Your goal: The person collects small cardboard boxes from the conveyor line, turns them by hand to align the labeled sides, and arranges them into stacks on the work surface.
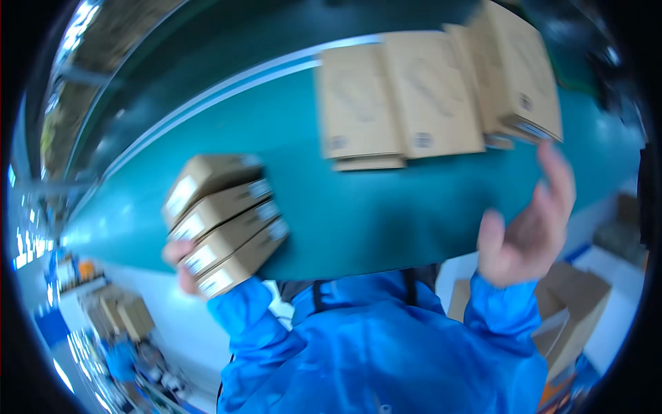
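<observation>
My left hand (181,263) is closed around several flat brown cardboard boxes (231,233) with white labels, held together in a slanted stack at the left of the green table. Most of that hand is hidden behind the boxes. My right hand (529,231) is blurred, its fingers spread and nothing in it. It hangs over the table's near edge, just below a stack of brown boxes (520,76) at the right. Beside that stack lie more flat boxes (431,96), each with a faint line drawing and a small dark mark on top.
The green table (303,207) runs across the view, with a pale blue and white strip (276,67) along its far side. An open cardboard carton (576,310) stands below the table at the right. More cartons (124,310) are on the floor side at the left.
</observation>
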Demonstrator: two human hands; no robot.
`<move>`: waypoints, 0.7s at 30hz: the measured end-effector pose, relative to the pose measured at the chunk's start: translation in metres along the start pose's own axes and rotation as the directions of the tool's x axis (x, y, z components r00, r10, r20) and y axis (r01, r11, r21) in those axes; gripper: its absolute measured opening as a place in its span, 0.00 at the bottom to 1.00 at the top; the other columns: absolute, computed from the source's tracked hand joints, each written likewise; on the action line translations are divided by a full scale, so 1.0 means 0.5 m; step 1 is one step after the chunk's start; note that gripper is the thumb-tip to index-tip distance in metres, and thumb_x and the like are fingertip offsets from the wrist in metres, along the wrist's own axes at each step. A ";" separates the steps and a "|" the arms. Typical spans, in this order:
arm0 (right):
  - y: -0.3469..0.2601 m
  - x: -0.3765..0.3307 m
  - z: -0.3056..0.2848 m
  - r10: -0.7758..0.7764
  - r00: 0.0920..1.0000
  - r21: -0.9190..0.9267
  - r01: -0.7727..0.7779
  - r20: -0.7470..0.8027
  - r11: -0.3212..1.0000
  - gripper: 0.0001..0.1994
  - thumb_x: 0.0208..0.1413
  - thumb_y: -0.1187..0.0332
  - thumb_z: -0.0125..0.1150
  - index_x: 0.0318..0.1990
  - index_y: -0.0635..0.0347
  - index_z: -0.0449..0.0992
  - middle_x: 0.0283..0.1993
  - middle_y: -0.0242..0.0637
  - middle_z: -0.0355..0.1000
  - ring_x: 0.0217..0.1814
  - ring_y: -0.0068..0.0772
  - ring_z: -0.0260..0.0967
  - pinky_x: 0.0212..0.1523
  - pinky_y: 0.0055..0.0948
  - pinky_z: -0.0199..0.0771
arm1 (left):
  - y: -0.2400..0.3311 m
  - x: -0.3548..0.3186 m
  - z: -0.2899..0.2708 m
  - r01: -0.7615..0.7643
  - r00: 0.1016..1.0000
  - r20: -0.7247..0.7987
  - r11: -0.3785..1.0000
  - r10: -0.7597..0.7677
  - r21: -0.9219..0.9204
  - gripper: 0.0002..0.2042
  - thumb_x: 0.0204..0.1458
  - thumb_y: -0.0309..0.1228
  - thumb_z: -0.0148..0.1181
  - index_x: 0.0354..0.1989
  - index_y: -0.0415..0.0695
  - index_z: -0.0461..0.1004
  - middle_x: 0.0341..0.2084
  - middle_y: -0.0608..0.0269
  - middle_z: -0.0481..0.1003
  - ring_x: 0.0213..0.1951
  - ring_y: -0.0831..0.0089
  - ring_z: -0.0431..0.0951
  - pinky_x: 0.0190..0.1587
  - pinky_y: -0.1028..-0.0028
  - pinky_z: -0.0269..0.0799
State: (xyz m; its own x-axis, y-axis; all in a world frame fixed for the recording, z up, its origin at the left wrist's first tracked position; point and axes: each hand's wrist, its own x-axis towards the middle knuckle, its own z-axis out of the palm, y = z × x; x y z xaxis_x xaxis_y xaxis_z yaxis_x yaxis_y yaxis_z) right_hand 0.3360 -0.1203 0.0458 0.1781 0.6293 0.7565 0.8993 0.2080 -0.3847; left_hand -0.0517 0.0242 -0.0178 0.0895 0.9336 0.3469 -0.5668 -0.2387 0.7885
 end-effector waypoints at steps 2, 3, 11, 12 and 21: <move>-0.099 -0.043 0.067 0.017 0.994 0.370 -0.057 0.111 0.927 0.34 0.48 0.63 0.74 0.63 0.50 0.67 0.62 0.59 0.67 0.59 0.57 0.69 0.54 0.48 0.74 | -0.007 -0.004 0.058 -0.125 0.990 -0.037 0.972 0.135 0.197 0.18 0.57 0.46 0.50 0.40 0.43 0.73 0.66 0.28 0.56 0.63 0.36 0.63 0.64 0.42 0.59; -0.131 -0.042 0.097 -0.001 0.986 0.447 -0.075 0.166 0.892 0.34 0.47 0.64 0.76 0.63 0.49 0.68 0.63 0.58 0.66 0.59 0.56 0.69 0.53 0.47 0.74 | -0.008 -0.001 0.057 -0.118 0.992 -0.012 0.970 0.124 0.213 0.18 0.58 0.46 0.48 0.40 0.42 0.74 0.65 0.25 0.56 0.63 0.34 0.62 0.64 0.41 0.58; -0.332 0.027 0.255 -0.142 0.929 0.617 -0.108 0.342 0.780 0.34 0.44 0.66 0.77 0.62 0.43 0.72 0.71 0.52 0.58 0.61 0.52 0.65 0.57 0.43 0.71 | 0.000 0.052 0.041 -0.231 0.964 0.187 0.945 0.190 0.231 0.21 0.61 0.51 0.48 0.42 0.48 0.81 0.64 0.28 0.57 0.63 0.37 0.65 0.62 0.48 0.66; -0.340 0.031 0.262 -0.160 0.908 0.579 -0.104 0.386 0.808 0.34 0.43 0.65 0.77 0.62 0.42 0.73 0.72 0.50 0.57 0.61 0.52 0.65 0.57 0.44 0.70 | -0.002 0.054 0.042 -0.230 0.965 0.178 0.945 0.191 0.232 0.22 0.61 0.52 0.49 0.41 0.48 0.81 0.64 0.29 0.58 0.63 0.38 0.66 0.63 0.48 0.65; -0.349 -0.013 0.275 -0.140 0.919 0.496 -0.066 0.367 0.866 0.34 0.39 0.72 0.77 0.59 0.45 0.75 0.71 0.54 0.59 0.61 0.54 0.65 0.57 0.43 0.70 | 0.006 0.045 0.043 -0.243 0.963 0.196 0.910 0.185 0.335 0.27 0.61 0.59 0.47 0.39 0.48 0.84 0.63 0.35 0.60 0.60 0.43 0.70 0.60 0.53 0.67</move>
State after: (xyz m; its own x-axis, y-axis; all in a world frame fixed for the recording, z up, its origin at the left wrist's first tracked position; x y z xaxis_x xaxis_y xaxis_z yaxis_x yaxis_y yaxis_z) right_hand 0.1230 -0.0574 0.0353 -0.1090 0.8246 0.5551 0.5687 0.5097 -0.6455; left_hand -0.0336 0.0389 0.0034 0.1420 0.8027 0.5793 -0.2633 -0.5335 0.8038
